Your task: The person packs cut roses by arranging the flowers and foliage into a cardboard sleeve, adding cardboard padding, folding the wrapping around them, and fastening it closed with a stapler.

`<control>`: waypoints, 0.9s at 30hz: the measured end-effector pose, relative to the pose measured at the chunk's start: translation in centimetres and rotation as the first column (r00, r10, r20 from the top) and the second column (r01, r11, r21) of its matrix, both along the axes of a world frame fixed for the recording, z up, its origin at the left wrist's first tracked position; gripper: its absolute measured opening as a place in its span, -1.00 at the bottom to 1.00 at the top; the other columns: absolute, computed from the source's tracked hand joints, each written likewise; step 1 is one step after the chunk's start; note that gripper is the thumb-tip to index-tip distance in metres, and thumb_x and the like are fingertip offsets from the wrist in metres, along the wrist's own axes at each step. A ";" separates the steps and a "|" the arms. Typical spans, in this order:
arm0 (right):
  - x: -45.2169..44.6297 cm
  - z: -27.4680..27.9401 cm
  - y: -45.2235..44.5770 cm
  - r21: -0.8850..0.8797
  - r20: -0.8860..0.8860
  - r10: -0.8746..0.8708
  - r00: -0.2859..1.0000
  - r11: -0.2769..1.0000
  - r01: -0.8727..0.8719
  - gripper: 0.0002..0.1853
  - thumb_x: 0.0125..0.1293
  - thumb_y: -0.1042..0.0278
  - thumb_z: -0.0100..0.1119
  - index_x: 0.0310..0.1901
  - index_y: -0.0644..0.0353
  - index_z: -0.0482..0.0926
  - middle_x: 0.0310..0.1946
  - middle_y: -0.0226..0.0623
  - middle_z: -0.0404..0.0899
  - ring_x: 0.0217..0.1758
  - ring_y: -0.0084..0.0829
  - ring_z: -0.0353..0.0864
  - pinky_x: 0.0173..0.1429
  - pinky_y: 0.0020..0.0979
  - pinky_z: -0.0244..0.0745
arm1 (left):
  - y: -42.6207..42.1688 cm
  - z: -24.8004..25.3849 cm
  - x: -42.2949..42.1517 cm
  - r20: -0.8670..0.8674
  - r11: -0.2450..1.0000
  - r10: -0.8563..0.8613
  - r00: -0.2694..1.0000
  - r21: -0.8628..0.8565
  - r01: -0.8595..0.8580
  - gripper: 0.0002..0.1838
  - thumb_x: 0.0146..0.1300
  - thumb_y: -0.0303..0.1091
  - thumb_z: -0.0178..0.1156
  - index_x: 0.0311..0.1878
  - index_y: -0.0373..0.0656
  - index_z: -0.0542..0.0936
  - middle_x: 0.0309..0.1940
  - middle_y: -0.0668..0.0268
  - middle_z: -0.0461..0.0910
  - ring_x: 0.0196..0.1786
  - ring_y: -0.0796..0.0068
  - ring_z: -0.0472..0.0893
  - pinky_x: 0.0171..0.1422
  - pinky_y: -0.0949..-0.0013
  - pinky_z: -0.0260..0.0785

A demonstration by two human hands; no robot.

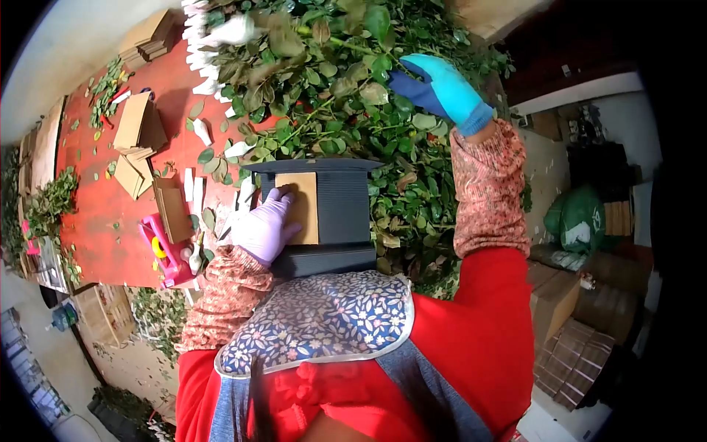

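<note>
My left hand [261, 230], in a lilac glove, lies flat with its fingers over a small brown cardboard sheet [305, 210]. That sheet rests on a dark ridged board [344, 202] right in front of my apron. My right hand [444, 90], in a blue glove, is raised over the leaf pile and closed around the lower end of a leafy flower stem [342, 46]. The stem runs leftward to a blurred white sleeve [234, 31] that covers its head. Beneath it spreads a thick heap of leafy stems [331, 121], several with white sleeves at the left.
On the red table [92, 236] stand folded cardboard pieces [140, 124] and a pink tape dispenser [169, 254]. Loose leaves and white sleeves [202, 132] lie between them. More cardboard [151, 33] is stacked at the far end. A green sack [578, 221] and boxes [556, 295] sit at the right.
</note>
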State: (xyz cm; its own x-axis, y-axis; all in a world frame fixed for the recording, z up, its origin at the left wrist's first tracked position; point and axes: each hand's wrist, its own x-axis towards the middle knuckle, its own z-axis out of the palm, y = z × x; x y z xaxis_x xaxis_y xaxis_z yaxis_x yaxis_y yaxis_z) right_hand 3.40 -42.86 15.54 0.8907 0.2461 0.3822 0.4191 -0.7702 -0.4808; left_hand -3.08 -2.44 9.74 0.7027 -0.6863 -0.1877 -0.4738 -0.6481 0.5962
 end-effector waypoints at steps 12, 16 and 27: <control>-16.2 5.5 4.7 0.230 -0.916 0.069 0.394 0.897 0.377 -0.77 0.27 0.45 0.21 -0.04 0.17 0.65 -0.22 -0.28 0.65 -0.27 -0.35 0.64 -0.19 -0.30 0.55 | 1.7 -1.4 1.9 0.018 0.980 -0.196 0.980 0.050 0.195 -0.51 0.28 -0.24 0.18 0.30 0.02 0.52 0.16 0.12 0.49 -0.12 0.08 0.67 -0.06 0.18 0.54; -20.2 2.4 6.7 -0.060 -0.733 0.062 0.678 0.986 -0.154 -0.66 0.09 0.52 0.24 -0.04 0.18 0.63 -0.24 -0.12 0.60 -0.25 -0.05 0.62 -0.18 -0.21 0.54 | 2.3 -2.7 2.3 0.103 0.967 -0.221 0.970 -0.102 0.231 -0.49 0.25 -0.32 0.25 0.31 0.03 0.51 0.13 0.23 0.49 0.01 0.08 0.61 0.06 0.19 0.51; -23.1 -2.6 8.0 -0.124 -0.679 0.016 0.734 0.983 -0.136 -0.77 0.31 0.19 0.21 -0.19 0.18 0.64 -0.36 -0.06 0.57 -0.29 -0.01 0.59 -0.19 -0.11 0.49 | 2.7 -1.3 3.2 -0.100 0.944 -0.321 0.942 -0.112 0.310 -0.04 -0.05 0.21 0.45 0.36 -0.17 0.42 0.26 0.17 0.39 0.22 0.00 0.50 0.25 0.13 0.41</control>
